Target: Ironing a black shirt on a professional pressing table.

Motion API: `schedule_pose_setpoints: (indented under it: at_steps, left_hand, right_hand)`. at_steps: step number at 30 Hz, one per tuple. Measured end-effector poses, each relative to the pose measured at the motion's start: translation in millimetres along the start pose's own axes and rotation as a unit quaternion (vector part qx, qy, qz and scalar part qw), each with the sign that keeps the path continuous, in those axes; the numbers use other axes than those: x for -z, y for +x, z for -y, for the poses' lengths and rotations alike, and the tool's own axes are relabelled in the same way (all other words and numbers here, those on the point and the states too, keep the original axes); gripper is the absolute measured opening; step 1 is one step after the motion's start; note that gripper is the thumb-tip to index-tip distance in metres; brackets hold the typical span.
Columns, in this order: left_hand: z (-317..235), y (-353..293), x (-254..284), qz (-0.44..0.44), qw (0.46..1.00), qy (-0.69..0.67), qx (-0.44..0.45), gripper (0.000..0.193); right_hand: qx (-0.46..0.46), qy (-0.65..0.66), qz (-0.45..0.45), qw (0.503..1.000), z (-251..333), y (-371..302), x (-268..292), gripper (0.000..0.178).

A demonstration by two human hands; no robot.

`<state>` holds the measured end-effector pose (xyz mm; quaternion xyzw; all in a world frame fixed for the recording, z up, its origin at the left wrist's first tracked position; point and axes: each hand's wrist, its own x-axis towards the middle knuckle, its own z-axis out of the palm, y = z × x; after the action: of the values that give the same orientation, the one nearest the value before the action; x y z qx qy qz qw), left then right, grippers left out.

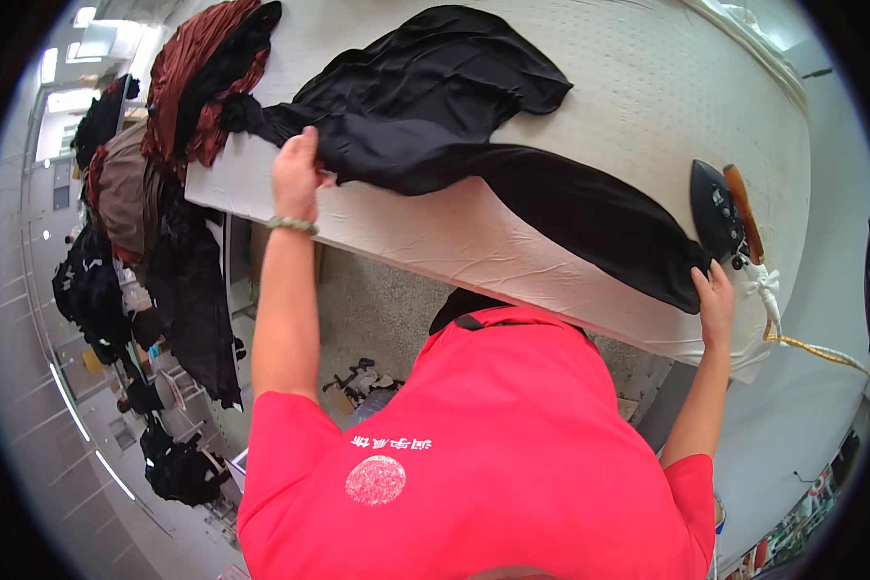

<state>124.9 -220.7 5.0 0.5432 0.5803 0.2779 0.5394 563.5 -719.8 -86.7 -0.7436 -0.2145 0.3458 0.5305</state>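
A black garment (425,106) of smooth cloth lies partly bunched across a padded, white-covered table (638,106). Its long narrow part, which looks like a sleeve, stretches to the right along the near side. My left hand (298,174) is closed on the garment's near left edge, fingers partly hidden by the cloth. At the far end of the narrow part, my right hand (713,298) pinches the black cloth between thumb and fingers. Just beyond that hand rests an iron (715,208) with a dark soleplate and a brown handle, lying tipped so its plate shows.
Rust-red and black garments (198,72) are heaped at the table's left corner, some hanging over its edge. A white cloth knot and a yellow cord (822,350) trail off the right end. Dark clothes (179,469) and a person stand farther left in the room.
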Motion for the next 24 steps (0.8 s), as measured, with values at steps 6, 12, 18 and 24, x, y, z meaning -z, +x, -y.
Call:
schedule_pose_setpoints:
  at_steps: [6, 12, 18, 24]
  left_hand:
    - [85.3, 12.6, -32.9, 0.187, 0.971, 0.133, -0.062, 0.044]
    - [97.5, 1.5, -48.9, 0.075, 0.835, 0.434, -0.329, 0.031]
    - [-28.7, -12.8, 16.2, 0.353, 0.933, -0.055, -0.032, 0.009]
    - [-81.3, 38.4, 55.5, 0.169, 0.962, -0.16, -0.142, 0.02]
  right_hand:
    - [-0.154, -0.164, -0.064, 0.972, -16.8, 3.1, -0.2, 0.031]
    - [-0.219, -0.245, -0.086, 0.941, -14.1, -6.1, -0.9, 0.033]
    - [-0.124, 0.036, -0.273, 0.953, 18.5, -74.4, 15.7, 0.032]
    - [0.038, 0.342, -0.218, 0.913, 86.6, -89.0, -3.8, 0.033]
